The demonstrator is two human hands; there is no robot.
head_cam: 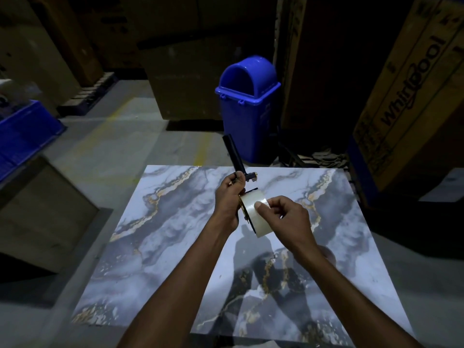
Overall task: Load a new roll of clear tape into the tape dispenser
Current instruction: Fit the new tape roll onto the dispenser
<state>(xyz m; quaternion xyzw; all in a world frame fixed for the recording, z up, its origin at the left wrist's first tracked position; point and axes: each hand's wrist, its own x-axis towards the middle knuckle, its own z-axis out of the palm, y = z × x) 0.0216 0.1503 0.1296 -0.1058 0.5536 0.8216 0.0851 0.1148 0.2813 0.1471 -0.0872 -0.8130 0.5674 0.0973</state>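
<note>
The left hand (229,197) is clenched round the frame of the tape dispenser (237,159), just below its straight black handle, which points up and away from the person. A small roller sits at the base of the handle, and a thin metal side plate with a brassy edge runs down beside the palm. The roll of clear tape (252,218) lies flat against that plate. It is a wide, glossy, pale ring, and whether it is fully seated on the hub cannot be told.

The right hand (286,214) grasps the roll. Its thumb (261,205) presses on the outer wound face and the fingers curl round the far side. Whether a loose end is pinched there cannot be told.

Both hands hold the 2 things in the air above the table (175,222), over its far half and near the middle of the far edge. The tabletop is smooth and shiny, with grey-blue marble veining and gold streaks.

On the floor beyond the far edge stands 1 blue plastic bin (248,121) with a domed swing lid; its inside is hidden. A blue plastic crate (22,134) sits at the far left, its contents too dim to make out. A tall cardboard carton printed "Whirlpool" (406,101) stands to the right, and a plain brown box (185,84) stands behind the bin.
</note>
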